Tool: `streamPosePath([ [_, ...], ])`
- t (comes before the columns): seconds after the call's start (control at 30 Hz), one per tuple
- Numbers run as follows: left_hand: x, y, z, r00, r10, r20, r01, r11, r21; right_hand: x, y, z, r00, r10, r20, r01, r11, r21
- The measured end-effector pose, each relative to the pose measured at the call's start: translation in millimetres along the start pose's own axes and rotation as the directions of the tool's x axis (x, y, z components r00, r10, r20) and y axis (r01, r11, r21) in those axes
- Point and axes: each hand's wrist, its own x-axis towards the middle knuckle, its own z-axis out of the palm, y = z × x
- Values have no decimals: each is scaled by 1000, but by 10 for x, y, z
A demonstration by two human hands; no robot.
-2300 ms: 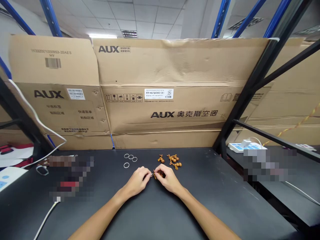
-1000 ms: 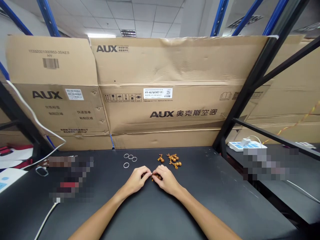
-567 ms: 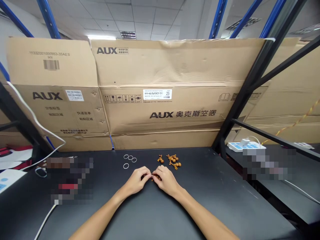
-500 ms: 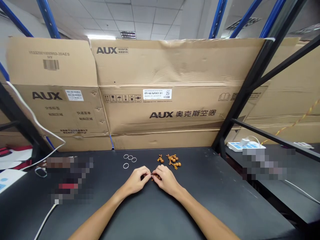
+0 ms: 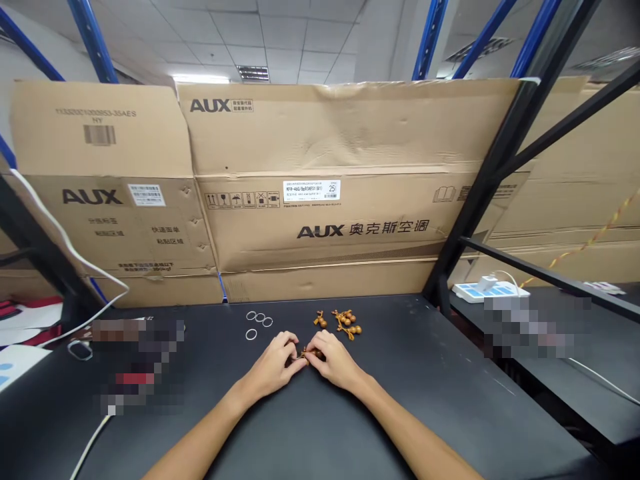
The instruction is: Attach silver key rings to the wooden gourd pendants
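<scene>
Over the middle of the black table, my left hand [image 5: 276, 361] and my right hand [image 5: 334, 359] meet fingertip to fingertip. Between them is a small brown gourd pendant [image 5: 304, 353] with a tan cord, mostly covered by my fingers. My right hand pinches its body; my left thumb and fingers close on its cord end, where fine detail is too small to read. Just beyond my right hand lie a gourd pendant [image 5: 323, 323] and a cluster of several more gourd pendants [image 5: 347, 319]. Past my left hand, several thin silvery rings [image 5: 247, 335] lie flat.
Cardboard boxes [image 5: 320, 150] stand as a wall along the table's back edge. At left are a blurred-out item [image 5: 137, 373] with a white cable [image 5: 90, 445] and a silvery oval object [image 5: 80, 350]. A black frame post [image 5: 473, 193] and power strip [image 5: 490, 291] are at right.
My left fingers have shifted slightly at the pendant, and more of the cord shows between my hands. The view has tilted a little. Rings and other pendants lie as before.
</scene>
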Motion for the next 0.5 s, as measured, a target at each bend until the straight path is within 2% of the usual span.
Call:
streamPosePath([
  [0.17,12,22,-23,999,22,-25,-21,999,49,13,6,9,1000,-8,-8,8,1000,11],
  [0.33,11,79,-50,998,48,40,-50,997,63,14,34,4,997,51,-50,-53,998,-34],
  [0.5,15,48,-49,999,34,14,-34,998,46,0,0,4,1000,-24,-2,24,1000,11],
])
